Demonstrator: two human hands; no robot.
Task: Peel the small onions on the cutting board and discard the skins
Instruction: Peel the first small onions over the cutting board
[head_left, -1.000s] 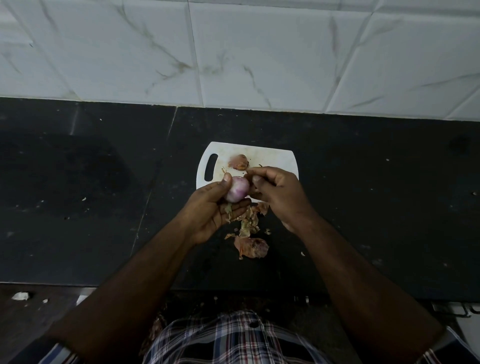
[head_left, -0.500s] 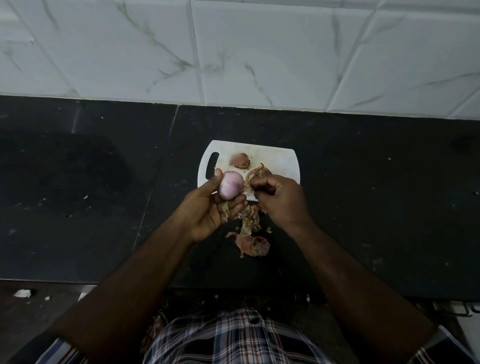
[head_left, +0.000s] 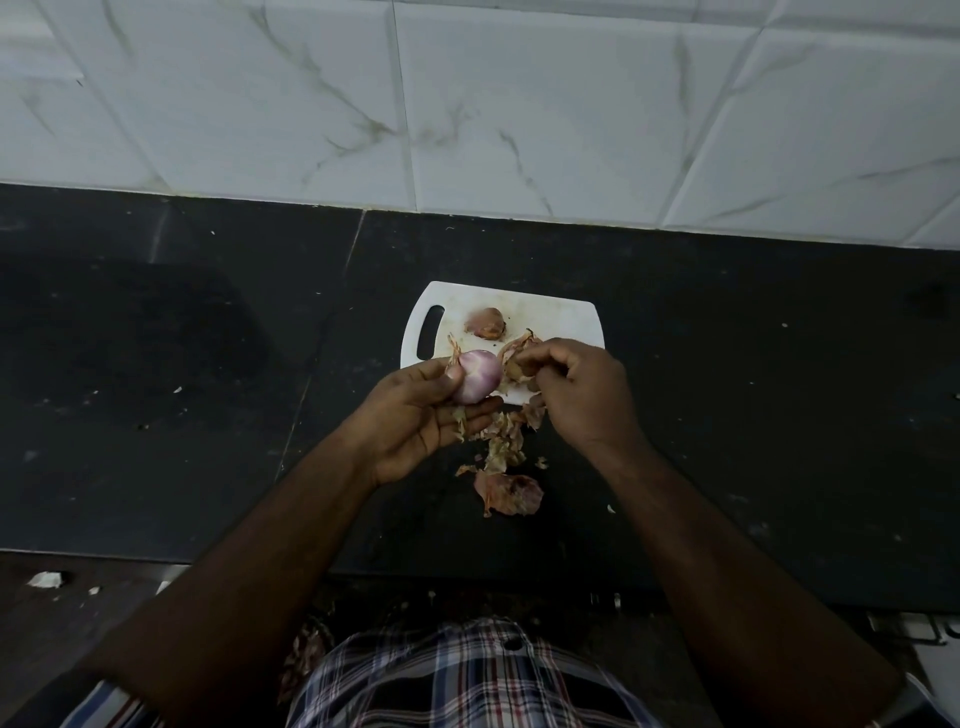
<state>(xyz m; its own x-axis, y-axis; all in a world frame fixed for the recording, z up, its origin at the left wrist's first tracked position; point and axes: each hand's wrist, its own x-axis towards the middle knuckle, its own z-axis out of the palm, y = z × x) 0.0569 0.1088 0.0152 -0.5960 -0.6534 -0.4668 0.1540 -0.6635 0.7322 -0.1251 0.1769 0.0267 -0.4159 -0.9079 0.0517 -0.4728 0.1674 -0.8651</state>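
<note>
I see my left hand (head_left: 415, 415) gripping a peeled onion (head_left: 475, 382), while my right hand (head_left: 576, 389) pinches loose skin (head_left: 517, 358) just beside it. Beyond both hands, an unpeeled onion (head_left: 485, 323) lies on the cutting board (head_left: 561, 322).

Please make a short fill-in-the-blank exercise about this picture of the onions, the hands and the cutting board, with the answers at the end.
1. The left hand holds the peeled onion, whose colour is pale ____.
2. The right hand pinches a piece of dry ____.
3. One unpeeled onion lies on the ____ cutting board.
4. The pile of skins lies on the ____ countertop.

Answers: purple; skin; white; black
</note>
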